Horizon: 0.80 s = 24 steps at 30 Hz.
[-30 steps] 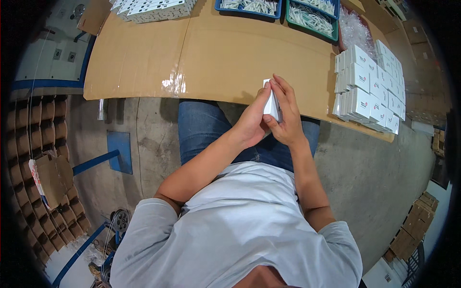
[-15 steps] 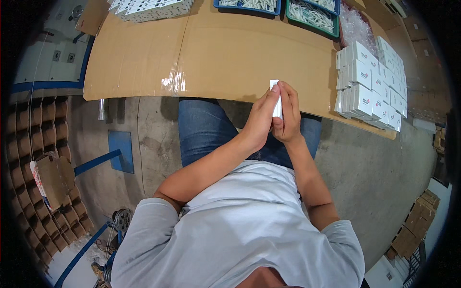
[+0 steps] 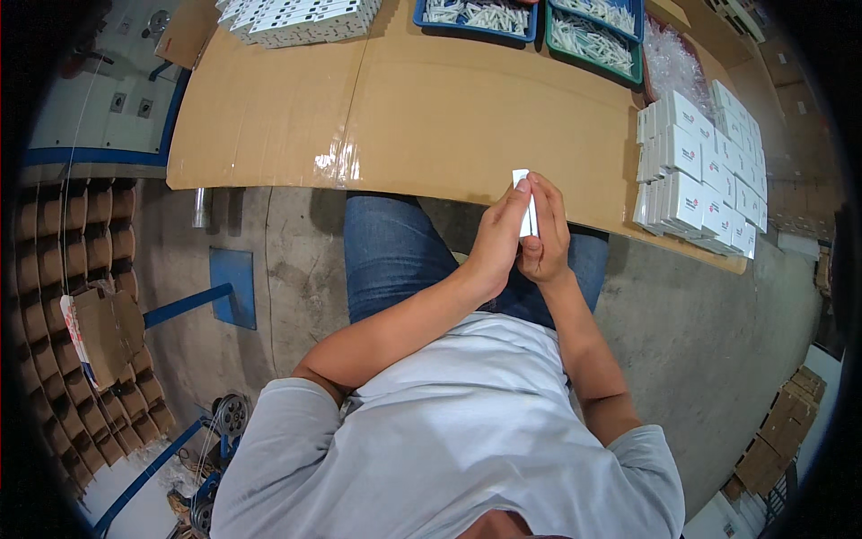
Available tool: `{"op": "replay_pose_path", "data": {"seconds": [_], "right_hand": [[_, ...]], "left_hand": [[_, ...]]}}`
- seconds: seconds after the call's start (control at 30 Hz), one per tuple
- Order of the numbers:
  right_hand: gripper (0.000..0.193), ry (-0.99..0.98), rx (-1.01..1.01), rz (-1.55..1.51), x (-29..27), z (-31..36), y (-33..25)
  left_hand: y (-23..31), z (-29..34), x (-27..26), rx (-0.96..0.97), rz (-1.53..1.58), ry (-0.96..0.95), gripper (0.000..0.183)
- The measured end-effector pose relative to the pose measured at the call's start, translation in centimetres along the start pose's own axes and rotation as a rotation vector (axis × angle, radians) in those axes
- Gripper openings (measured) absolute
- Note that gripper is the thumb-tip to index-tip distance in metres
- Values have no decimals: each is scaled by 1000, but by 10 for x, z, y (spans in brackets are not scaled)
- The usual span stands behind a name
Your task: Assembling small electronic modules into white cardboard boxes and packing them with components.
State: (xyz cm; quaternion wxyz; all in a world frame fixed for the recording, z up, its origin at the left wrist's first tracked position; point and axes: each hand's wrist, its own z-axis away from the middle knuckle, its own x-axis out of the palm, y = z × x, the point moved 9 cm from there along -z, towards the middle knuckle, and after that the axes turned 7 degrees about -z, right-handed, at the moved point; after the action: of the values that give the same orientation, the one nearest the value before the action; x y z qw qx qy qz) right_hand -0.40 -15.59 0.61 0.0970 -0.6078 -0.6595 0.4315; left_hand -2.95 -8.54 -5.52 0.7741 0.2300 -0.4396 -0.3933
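Observation:
Between my two hands, just over the table's near edge, stands a slim white box (image 3: 527,223) with its narrow side facing up. My left hand (image 3: 496,238) closes on its left side, the thumb lying along the upper part. My right hand (image 3: 549,229) wraps its other side with the fingers together. A thin dark line runs along the box's right edge beside the right fingers; whether it is an opening I cannot make out. The palms hide much of the box.
Stacked white boxes (image 3: 687,166) stand at the right of the cardboard-covered table (image 3: 467,117). Blue (image 3: 476,32) and green (image 3: 597,66) trays of small white pieces sit at the far side, near clear plastic wrappings (image 3: 672,58). More white cartons (image 3: 310,31) lie far left.
The whole view has shifted slightly, so the table appears lower and to the right. Both hands still hold the white box, and a dark line now shows along its right edge.

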Motion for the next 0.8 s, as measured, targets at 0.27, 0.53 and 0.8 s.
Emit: {"op": "replay_pose_path", "data": {"seconds": [0.27,0.53,0.8], "right_hand": [[80,-129,152,-151,10,-10,15],[78,-41,565,-567,10,-8,34],[72,-128,394,-280,-4,-15,18]], "left_hand": [[4,-7,-13,-12,104,10,45],[37,-7,-11,368,-184,-116,70],[4,-4,-13,-189,-73,-171,63]]}}
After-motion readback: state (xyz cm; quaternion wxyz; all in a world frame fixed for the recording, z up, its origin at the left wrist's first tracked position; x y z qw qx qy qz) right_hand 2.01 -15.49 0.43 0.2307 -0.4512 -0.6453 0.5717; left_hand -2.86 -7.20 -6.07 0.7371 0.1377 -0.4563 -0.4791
